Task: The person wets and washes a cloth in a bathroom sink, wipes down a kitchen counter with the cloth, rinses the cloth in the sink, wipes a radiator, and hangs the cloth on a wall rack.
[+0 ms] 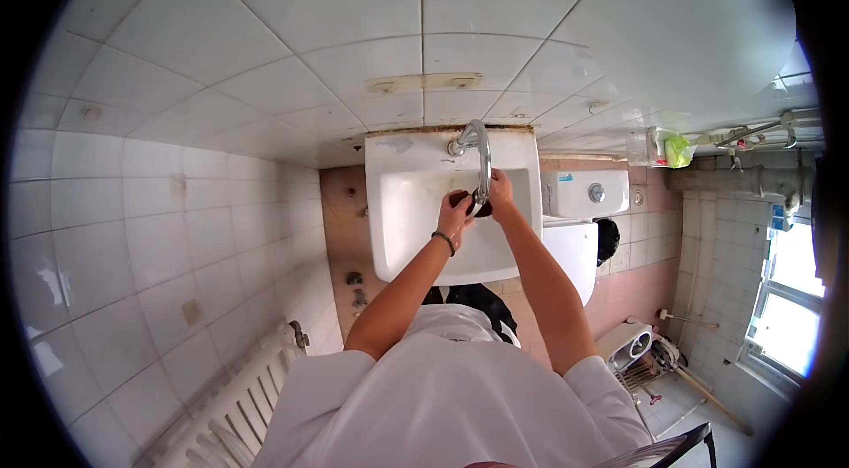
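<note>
My left hand [453,218], with a dark beaded bracelet on its wrist, is closed on a dark brown rounded object [460,198] under the tap. On the object's other side, my right hand [501,190] is closed against it too. The chrome tap [483,154] arches over both hands, its spout hiding part of the object. Water seems to run from the spout onto it. What kind of object it is, I cannot make out. Both hands are above the bowl of the white sink [389,229].
A white toilet with its cistern [575,194] stands right of the sink, a black bin [608,241] beside it. A radiator [234,415] lines the left wall. A green bag [679,150] sits by pipes at the right. Long-handled tools lean near the window [783,318].
</note>
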{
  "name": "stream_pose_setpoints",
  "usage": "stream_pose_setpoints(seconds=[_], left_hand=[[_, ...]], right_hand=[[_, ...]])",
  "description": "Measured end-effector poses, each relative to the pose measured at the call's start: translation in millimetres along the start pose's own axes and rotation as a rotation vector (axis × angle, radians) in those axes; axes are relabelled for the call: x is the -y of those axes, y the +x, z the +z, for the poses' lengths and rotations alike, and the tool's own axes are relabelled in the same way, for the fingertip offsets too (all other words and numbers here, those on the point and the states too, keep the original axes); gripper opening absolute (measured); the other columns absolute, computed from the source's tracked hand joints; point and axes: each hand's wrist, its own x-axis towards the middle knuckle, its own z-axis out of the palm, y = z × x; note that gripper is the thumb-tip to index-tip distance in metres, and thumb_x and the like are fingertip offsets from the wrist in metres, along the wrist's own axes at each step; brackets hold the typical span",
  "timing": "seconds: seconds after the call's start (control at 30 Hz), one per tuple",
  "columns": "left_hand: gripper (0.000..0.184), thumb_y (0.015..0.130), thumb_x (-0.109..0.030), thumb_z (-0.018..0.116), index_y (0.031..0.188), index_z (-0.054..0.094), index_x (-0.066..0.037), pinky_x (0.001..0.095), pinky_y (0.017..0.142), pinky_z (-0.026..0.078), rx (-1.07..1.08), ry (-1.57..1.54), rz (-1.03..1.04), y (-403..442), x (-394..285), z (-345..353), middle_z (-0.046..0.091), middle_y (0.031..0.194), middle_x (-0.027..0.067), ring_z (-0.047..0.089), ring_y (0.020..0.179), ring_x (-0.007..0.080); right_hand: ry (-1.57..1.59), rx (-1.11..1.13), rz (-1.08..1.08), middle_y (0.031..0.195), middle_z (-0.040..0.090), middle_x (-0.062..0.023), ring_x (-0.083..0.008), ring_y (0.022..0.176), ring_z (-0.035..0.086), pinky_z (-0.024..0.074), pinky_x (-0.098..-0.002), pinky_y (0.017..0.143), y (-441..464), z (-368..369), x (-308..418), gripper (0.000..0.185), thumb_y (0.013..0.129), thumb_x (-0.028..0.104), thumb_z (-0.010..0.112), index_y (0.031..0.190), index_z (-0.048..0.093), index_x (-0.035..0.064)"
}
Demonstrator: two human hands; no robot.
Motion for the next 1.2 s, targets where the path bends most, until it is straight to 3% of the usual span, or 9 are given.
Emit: stream_pose_setpoints(seconds=[0.17,0.4,0.53,0.73,0.83,0.9,0.97,1.03,1.2], left_hand=[[0.048,0.096,-0.026,0.067,0.137,0.046,-0.014,0.0364,0.085,0.05,0.019,0.313,0.019,-23,-22,-5,0.06,0.109,-0.0013,0.057,0.089,0.0108],[0.04,0.089,-0.033,0.077,0.101,0.061,0.001,0.0298,0.056,0.048,0.056,0.52,0.357,-6,-23,-26,0.065,0.08,0.005,0.059,0.061,0.0114],[0.048,0.083,-0.028,0.081,0.11,0.055,0.003,0.0329,0.06,0.054,0.053,0.712,0.452,9,-14,-42,0.068,0.086,0.0103,0.067,0.071,0.0174],[0.082,0.069,-0.039,0.088,0.135,0.05,-0.009,0.0464,0.091,0.054,0.138,1.292,0.416,-57,-30,-17,0.071,0.104,0.0209,0.067,0.104,0.0399],[0.056,0.075,-0.036,0.081,0.121,0.065,-0.008,0.0473,0.087,0.053,0.206,1.707,0.446,-48,-22,-4,0.071,0.109,0.0161,0.067,0.098,0.0397],[0.049,0.078,-0.029,0.078,0.119,0.063,-0.007,0.0483,0.084,0.052,0.18,1.706,1.054,-49,-14,-2,0.07,0.106,0.0177,0.066,0.096,0.0402],[0.042,0.079,-0.022,0.076,0.116,0.062,-0.006,0.0488,0.082,0.052,0.297,1.587,1.194,-55,-18,21,0.069,0.103,0.019,0.065,0.094,0.0407],[0.036,0.08,-0.015,0.074,0.112,0.062,-0.005,0.0487,0.08,0.052,0.528,1.471,0.825,-73,-31,49,0.068,0.1,0.0201,0.065,0.094,0.0415],[0.032,0.078,-0.005,0.07,0.109,0.061,-0.003,0.0485,0.079,0.053,0.937,1.519,1.044,-124,-48,119,0.067,0.098,0.022,0.064,0.094,0.043]], right_hand=[[-0.095,0.235,0.075,0.087,0.072,-0.0194,-0.0238,0.082,0.069,0.0526,-0.0373,0.073,45,9,24,0.031,0.082,0.02,0.063,0.094,0.071,-0.0077],[-0.092,0.342,-0.065,0.067,0.066,-0.0131,-0.025,0.066,0.065,0.0488,-0.0412,0.062,69,28,60,0.027,0.083,0.02,0.062,0.074,0.067,-0.004],[-0.119,0.215,-0.207,0.097,0.07,-0.0159,-0.0248,0.087,0.067,0.053,-0.0363,0.076,40,16,48,0.042,0.08,0.023,0.075,0.112,0.062,0.0],[-0.014,0.251,-0.392,0.088,0.065,-0.0074,-0.0169,0.085,0.061,0.05,-0.0333,0.077,-33,-33,20,0.019,0.09,0.022,0.071,0.097,0.069,0.0041],[-0.225,0.181,-0.539,0.103,0.064,-0.0153,-0.0283,0.097,0.062,0.0503,-0.039,0.085,-54,-83,12,0.023,0.089,0.024,0.071,0.099,0.069,0.0029],[-0.327,0.141,-0.613,0.11,0.062,-0.0184,-0.0344,0.103,0.061,0.0498,-0.0416,0.089,-66,-112,-3,0.027,0.088,0.026,0.072,0.102,0.069,0.0032],[-0.38,0.059,-0.723,0.115,0.06,-0.0198,-0.039,0.107,0.058,0.0488,-0.0435,0.092,-74,-143,-24,0.034,0.086,0.031,0.073,0.106,0.069,0.0041],[-0.502,0.055,-0.744,0.125,0.057,-0.0198,-0.0404,0.117,0.053,0.0425,-0.0473,0.102,-91,-168,-38,0.066,0.078,0.052,0.078,0.124,0.063,0.0086],[-0.177,-0.097,-0.866,0.123,0.06,-0.0148,-0.0362,0.117,0.056,0.0427,-0.0449,0.102,-158,-189,-6,0.073,0.065,0.044,0.089,0.123,0.064,0.0088]])
